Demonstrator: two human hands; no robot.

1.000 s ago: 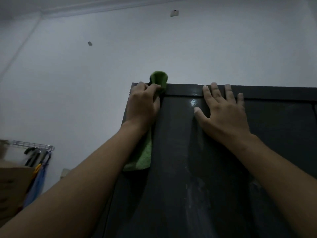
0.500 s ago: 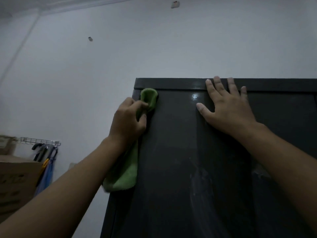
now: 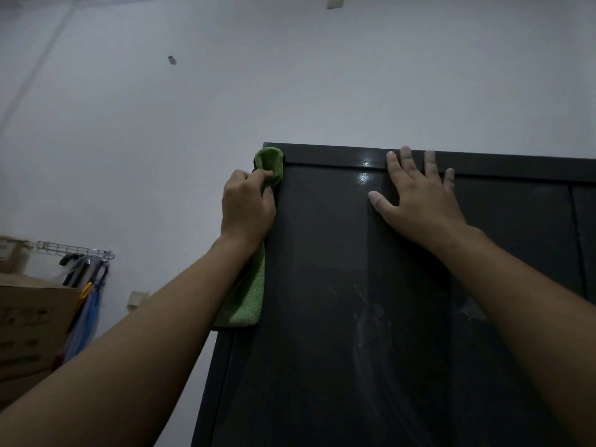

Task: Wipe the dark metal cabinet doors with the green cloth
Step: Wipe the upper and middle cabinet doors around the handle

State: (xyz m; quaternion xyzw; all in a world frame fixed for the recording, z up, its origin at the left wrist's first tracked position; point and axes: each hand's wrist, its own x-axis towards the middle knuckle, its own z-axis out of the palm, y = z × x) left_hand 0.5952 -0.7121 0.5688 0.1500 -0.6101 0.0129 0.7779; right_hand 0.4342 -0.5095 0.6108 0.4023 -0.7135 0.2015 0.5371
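1. A dim room: a pale wall rises behind a tall dark metal cabinet, seen from below its top left corner.
2. The left hand grips the green cloth at the cabinet's top left corner, fingers curled round it. A bunched fold pokes up above the knuckles against the top rail, and the rest hangs past the wrist down the cabinet's left edge.
3. The right hand holds nothing. It lies flat on the left door with fingers spread wide, the palm just under the rail and the fingertips reaching onto it, apparently as a brace.
4. The job looks far from finished. The cloth is working only the upper left corner and edge, while pale streaks and smears cross the middle of the left door, lower on the cabinet than both hands. Whether these are dust or damp wipe marks cannot be told in this light.
5. Past a vertical seam, at the cabinet's right side, the second door has no hand or cloth on it. Its condition is too dark to judge, but it likely remains to be wiped.
6. Left of the cabinet, a wire rack on the wall carries hanging items above a cardboard box.
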